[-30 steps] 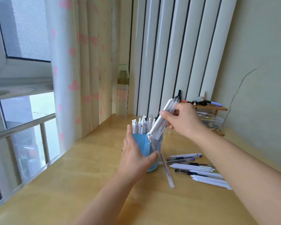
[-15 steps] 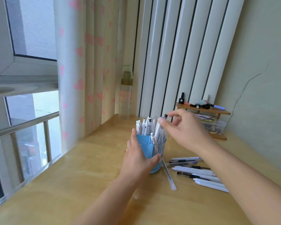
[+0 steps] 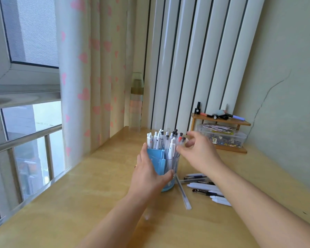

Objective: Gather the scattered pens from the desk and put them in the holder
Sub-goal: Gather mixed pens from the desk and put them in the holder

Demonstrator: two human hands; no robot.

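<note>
Left hand (image 3: pixel 149 174): grip wrapped round blue holder (image 3: pixel 164 169) of pens (image 3: pixel 164 140). Right hand (image 3: pixel 198 154): grip released, fingers spread beside pen tops.

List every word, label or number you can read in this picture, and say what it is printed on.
None can be read.
White pens in the holder: dark print on the barrels, too small and blurred.
Black pen on the desk: pale print on the barrel, too small.
Black bottle on the wooden shelf: a pale label mark, unreadable.
Clear box under the shelf: printed papers inside, blurred.
</note>
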